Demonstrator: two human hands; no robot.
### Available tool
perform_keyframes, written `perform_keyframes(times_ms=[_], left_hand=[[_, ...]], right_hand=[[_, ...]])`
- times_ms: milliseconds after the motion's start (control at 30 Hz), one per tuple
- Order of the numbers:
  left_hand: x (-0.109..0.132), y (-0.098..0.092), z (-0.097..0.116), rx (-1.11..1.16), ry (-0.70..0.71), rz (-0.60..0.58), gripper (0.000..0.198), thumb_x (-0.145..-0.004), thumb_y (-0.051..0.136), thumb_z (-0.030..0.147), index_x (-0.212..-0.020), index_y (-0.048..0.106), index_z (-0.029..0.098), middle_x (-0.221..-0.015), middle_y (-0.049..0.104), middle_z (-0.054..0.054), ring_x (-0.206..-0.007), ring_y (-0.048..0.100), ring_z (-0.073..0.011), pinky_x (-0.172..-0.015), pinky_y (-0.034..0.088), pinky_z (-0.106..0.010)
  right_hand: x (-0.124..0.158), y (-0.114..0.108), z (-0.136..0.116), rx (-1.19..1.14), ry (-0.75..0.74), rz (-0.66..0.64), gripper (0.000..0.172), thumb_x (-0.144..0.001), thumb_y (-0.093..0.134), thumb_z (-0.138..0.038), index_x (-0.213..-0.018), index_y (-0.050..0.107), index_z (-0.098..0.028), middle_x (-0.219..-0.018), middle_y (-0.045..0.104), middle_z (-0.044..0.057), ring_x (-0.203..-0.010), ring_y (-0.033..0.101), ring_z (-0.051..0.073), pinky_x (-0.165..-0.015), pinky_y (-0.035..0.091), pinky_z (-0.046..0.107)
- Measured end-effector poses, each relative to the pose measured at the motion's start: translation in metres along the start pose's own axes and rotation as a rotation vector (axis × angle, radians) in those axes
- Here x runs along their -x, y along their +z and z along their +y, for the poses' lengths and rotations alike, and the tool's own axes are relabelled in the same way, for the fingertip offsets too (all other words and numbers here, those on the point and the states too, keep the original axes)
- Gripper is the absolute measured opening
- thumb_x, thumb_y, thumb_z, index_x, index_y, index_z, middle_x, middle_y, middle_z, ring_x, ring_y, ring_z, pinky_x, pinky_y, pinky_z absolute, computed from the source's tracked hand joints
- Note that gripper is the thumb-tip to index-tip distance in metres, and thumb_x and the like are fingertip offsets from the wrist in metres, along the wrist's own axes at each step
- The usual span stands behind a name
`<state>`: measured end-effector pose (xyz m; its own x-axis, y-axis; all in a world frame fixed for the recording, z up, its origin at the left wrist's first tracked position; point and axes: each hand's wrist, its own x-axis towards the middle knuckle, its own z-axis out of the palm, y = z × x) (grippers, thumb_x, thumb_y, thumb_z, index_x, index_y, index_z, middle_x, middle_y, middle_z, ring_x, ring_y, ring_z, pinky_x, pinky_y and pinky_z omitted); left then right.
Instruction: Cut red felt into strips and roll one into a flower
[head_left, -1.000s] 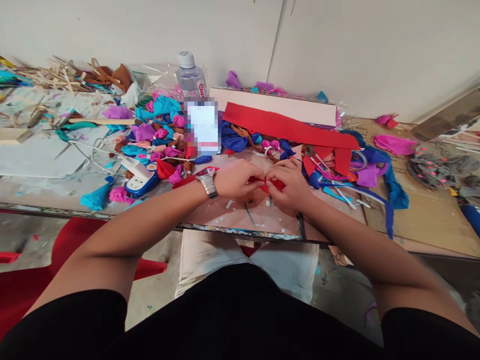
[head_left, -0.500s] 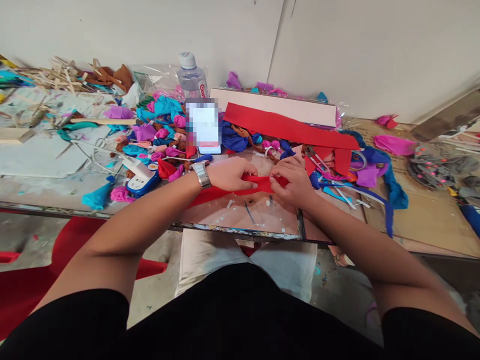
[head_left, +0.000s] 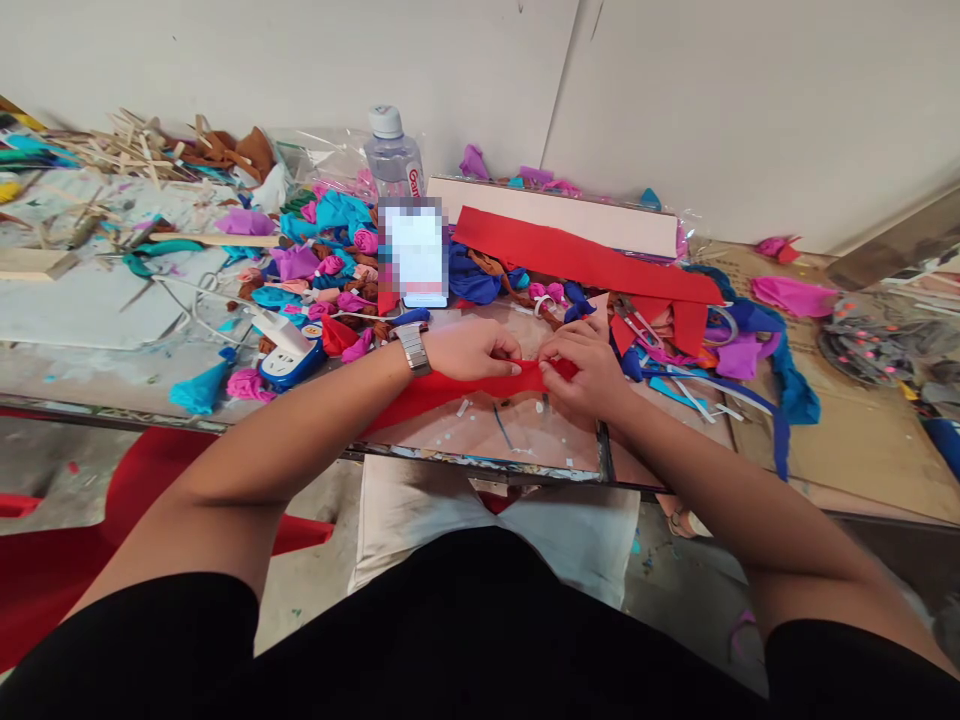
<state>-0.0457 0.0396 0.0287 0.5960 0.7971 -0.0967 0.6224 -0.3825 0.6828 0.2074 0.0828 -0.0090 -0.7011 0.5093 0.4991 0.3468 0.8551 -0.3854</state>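
Observation:
A long red fabric strip (head_left: 442, 393) stretches between my hands just above the near edge of the table. My left hand (head_left: 472, 350), with a metal watch at the wrist, pinches its upper edge between thumb and fingers. Close beside it, my right hand (head_left: 581, 367) grips the strip's right end, where the cloth looks bunched or folded; the fingers hide part of it. A second wide red strip (head_left: 585, 258) lies flat behind my hands, over a heap of coloured fabric pieces.
A phone (head_left: 415, 255) leans in front of a clear bottle (head_left: 394, 165). A blue-and-white power socket (head_left: 289, 365) sits left of my hands. Scissors (head_left: 637, 325) and a blue strip (head_left: 776, 425) lie to the right. Thin wood sticks (head_left: 139, 150) are piled at the far left.
My hands still pinch the red strip. Its upper edge has been drawn into a narrow fold between them, and more of the cloth now hangs below my left hand.

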Motion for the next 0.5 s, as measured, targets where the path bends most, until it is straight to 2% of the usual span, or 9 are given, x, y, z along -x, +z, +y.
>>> perform_keyframes(times_ms=[133,200,367,500], left_hand=[[-0.0014,0.0031,-0.001,-0.008,0.003,-0.003,0.027,-0.093,0.06,0.037,-0.086,0.076,0.016,-0.066,0.059,0.002,-0.061,0.045,-0.0108,-0.059,0.03,-0.026],[-0.0017,0.0043,0.0003,0.009,0.011,-0.001,0.029,-0.094,0.06,0.038,-0.086,0.077,0.016,-0.064,0.057,0.003,-0.059,0.042,-0.0106,-0.059,0.029,-0.026],[-0.0023,0.0043,0.0022,0.008,0.03,-0.024,0.034,-0.096,0.061,0.04,-0.077,0.07,0.014,-0.059,0.046,0.004,-0.056,0.035,-0.0096,-0.058,0.026,-0.027],[-0.0024,0.0026,0.0007,0.036,0.027,-0.05,0.031,-0.097,0.058,0.036,-0.082,0.072,0.013,-0.061,0.046,0.004,-0.057,0.035,-0.0091,-0.059,0.027,-0.026]], right_hand=[[0.0008,-0.0017,-0.0016,-0.019,-0.018,-0.063,0.015,-0.1,0.062,-0.032,-0.099,0.075,-0.026,-0.103,0.084,0.004,-0.108,0.068,0.029,-0.108,0.035,0.054],[0.0009,-0.0012,-0.0019,-0.002,-0.032,-0.073,0.016,-0.101,0.066,-0.038,-0.1,0.077,-0.026,-0.104,0.085,0.004,-0.107,0.069,0.029,-0.107,0.036,0.054],[0.0015,0.0004,0.0002,0.064,-0.086,-0.009,0.016,-0.103,0.069,-0.034,-0.094,0.08,-0.027,-0.1,0.085,0.003,-0.103,0.069,0.027,-0.108,0.036,0.054],[0.0014,0.0004,0.0017,0.09,-0.133,0.038,0.013,-0.102,0.07,-0.032,-0.101,0.082,-0.027,-0.098,0.085,0.003,-0.102,0.071,0.026,-0.107,0.037,0.053]])
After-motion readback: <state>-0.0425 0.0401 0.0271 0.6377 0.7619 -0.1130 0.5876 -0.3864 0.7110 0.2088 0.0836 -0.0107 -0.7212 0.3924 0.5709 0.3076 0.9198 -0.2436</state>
